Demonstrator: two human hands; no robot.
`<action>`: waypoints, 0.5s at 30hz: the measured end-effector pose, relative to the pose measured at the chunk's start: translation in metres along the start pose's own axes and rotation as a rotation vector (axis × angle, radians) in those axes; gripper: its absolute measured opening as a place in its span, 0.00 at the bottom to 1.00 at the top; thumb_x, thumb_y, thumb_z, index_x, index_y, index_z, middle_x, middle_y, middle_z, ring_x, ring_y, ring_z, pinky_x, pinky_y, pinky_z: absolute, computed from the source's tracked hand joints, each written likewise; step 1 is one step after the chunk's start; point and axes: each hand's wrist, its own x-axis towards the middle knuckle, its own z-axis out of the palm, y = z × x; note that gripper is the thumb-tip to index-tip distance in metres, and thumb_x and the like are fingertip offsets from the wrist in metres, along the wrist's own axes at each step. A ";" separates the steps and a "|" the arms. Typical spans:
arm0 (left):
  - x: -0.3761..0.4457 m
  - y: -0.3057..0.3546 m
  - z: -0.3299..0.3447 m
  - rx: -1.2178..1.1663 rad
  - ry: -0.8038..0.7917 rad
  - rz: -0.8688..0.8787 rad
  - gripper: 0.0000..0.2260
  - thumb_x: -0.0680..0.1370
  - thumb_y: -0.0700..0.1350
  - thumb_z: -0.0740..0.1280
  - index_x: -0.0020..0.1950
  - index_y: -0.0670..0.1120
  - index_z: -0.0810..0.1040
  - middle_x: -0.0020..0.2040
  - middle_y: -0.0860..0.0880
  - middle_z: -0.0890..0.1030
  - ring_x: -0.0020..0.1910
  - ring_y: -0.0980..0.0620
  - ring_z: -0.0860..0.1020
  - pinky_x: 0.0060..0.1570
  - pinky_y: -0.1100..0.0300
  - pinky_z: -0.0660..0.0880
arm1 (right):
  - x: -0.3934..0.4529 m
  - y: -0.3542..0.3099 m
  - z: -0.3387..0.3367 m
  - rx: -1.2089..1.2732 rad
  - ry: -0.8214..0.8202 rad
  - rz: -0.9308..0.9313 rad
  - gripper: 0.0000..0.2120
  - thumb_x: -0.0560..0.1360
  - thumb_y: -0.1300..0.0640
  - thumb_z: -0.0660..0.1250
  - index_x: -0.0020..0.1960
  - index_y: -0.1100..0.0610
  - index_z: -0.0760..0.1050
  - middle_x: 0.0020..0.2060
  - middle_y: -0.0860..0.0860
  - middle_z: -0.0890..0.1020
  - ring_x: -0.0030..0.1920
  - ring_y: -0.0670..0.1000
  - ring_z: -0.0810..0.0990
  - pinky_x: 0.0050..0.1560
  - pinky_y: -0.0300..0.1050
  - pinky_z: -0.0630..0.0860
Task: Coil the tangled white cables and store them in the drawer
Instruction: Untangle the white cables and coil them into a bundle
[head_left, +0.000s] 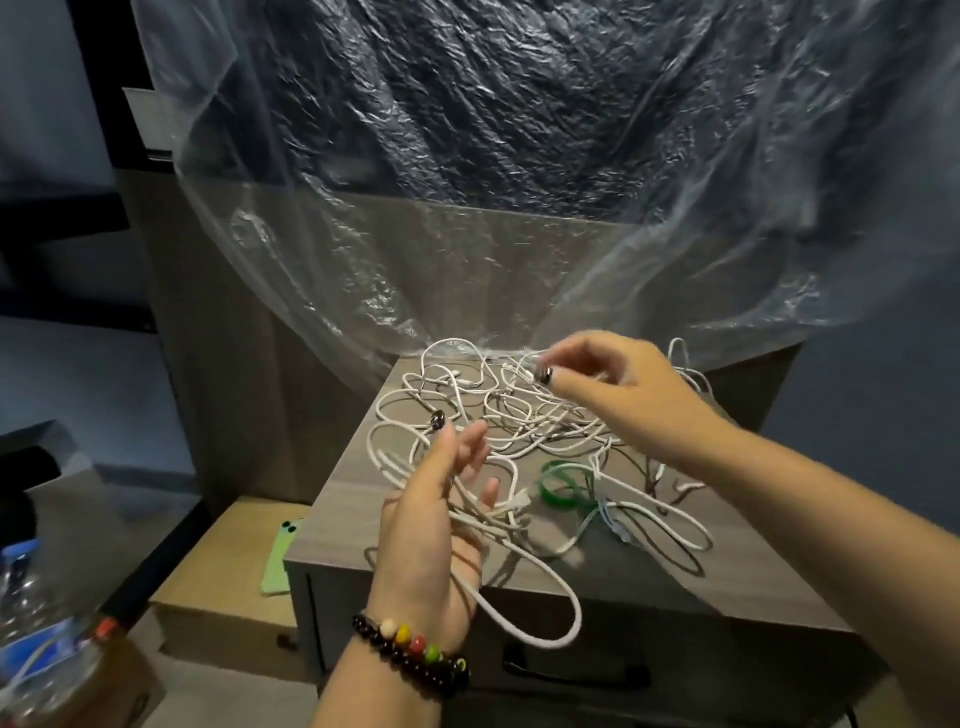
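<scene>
Woodgrain cabinet top (340, 501), looping white cables (498, 410)

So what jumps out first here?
A sprawling tangle of white cables covers the top of a grey cabinet. The left hand has several strands draped over its palm at the near edge, while the right hand pinches a strand at the far side. Behind hangs a crinkled clear plastic sheet.

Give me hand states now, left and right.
Left hand: open, white cable loop draped across its palm.
Right hand: pinching a strand of the tangled white cables.
</scene>
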 end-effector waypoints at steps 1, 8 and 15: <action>-0.004 -0.001 0.000 0.066 -0.037 0.007 0.22 0.67 0.56 0.68 0.52 0.42 0.83 0.54 0.50 0.83 0.62 0.51 0.77 0.63 0.53 0.71 | -0.023 -0.014 -0.001 -0.004 -0.069 0.007 0.06 0.72 0.52 0.71 0.48 0.51 0.81 0.40 0.44 0.82 0.40 0.41 0.79 0.41 0.32 0.74; -0.035 -0.005 0.017 0.179 -0.297 -0.115 0.17 0.77 0.52 0.59 0.45 0.38 0.77 0.38 0.53 0.84 0.39 0.59 0.83 0.44 0.61 0.80 | -0.098 -0.037 0.018 -0.262 -0.326 0.055 0.15 0.62 0.40 0.74 0.45 0.47 0.80 0.34 0.49 0.80 0.34 0.45 0.76 0.36 0.42 0.72; -0.039 -0.004 0.006 0.222 -0.360 -0.165 0.22 0.74 0.56 0.58 0.53 0.41 0.81 0.42 0.40 0.81 0.37 0.47 0.78 0.35 0.56 0.75 | -0.090 -0.034 0.027 -0.248 -0.360 0.087 0.05 0.69 0.53 0.74 0.38 0.52 0.79 0.30 0.46 0.78 0.31 0.41 0.73 0.36 0.41 0.71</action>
